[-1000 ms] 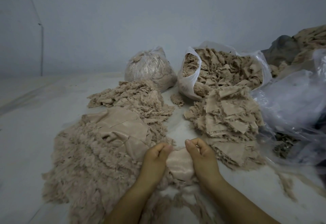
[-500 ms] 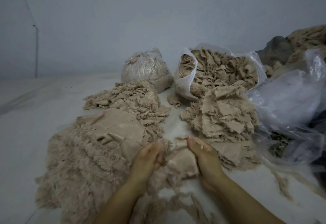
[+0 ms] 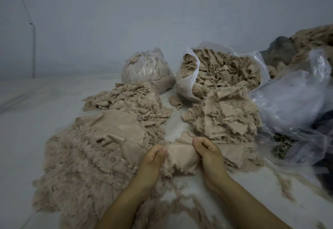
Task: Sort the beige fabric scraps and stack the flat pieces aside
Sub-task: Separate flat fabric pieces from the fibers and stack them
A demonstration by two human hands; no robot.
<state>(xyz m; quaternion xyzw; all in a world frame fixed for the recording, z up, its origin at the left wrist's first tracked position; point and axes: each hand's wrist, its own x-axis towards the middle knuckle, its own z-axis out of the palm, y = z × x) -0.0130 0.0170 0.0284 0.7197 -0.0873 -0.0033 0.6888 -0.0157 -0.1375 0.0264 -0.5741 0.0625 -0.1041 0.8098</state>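
A small beige fabric scrap (image 3: 181, 157) with a frayed lower edge is stretched between both hands near the front centre. My left hand (image 3: 153, 158) pinches its left edge and my right hand (image 3: 207, 152) grips its right edge with curled fingers. A wide heap of fuzzy beige scraps (image 3: 75, 171) with a few smooth flat pieces (image 3: 117, 129) on top spreads to the left. A stack of flat pieces (image 3: 223, 117) lies to the right, just beyond my right hand. Another frayed pile (image 3: 126, 99) sits further back.
An open white plastic bag (image 3: 187, 84) full of scraps and a tied clear bag (image 3: 146, 66) stand at the back. Crumpled clear plastic (image 3: 295, 106) and more fabric crowd the right side. Loose threads (image 3: 180, 203) litter the white surface (image 3: 27, 129) near my forearms.
Both hands opened briefly on the scrap half a second ago, then closed on its edges again and pulled it out wider between them.
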